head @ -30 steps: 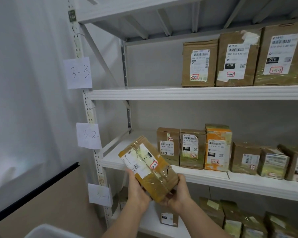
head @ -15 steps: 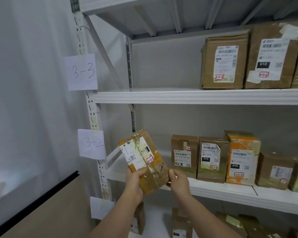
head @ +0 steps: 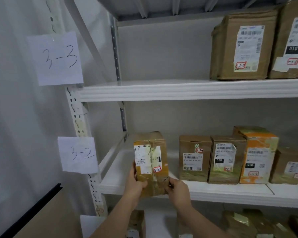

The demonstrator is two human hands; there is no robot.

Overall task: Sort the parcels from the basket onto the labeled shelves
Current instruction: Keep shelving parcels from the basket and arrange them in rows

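A taped brown parcel point(head: 150, 157) with a white label and a red "3-2-2" sticker stands upright at the front edge of the middle shelf point(head: 213, 189). My left hand point(head: 135, 183) grips its lower left side and my right hand point(head: 176, 188) holds its lower right corner. A paper sign "3-2" point(head: 78, 154) marks this shelf on the post; a sign "3-3" point(head: 56, 58) marks the shelf above point(head: 179, 91). The basket is out of view.
To the right on the middle shelf stands a row of several parcels, the nearest point(head: 194, 158) a hand's width away. Two big boxes point(head: 241, 48) sit on the upper shelf's right. More parcels point(head: 248, 225) lie on the bottom shelf. A white wall is left.
Both hands have turned the parcel from tilted to upright and carried it up and forward to the middle shelf's left end. The view has moved closer to the rack.
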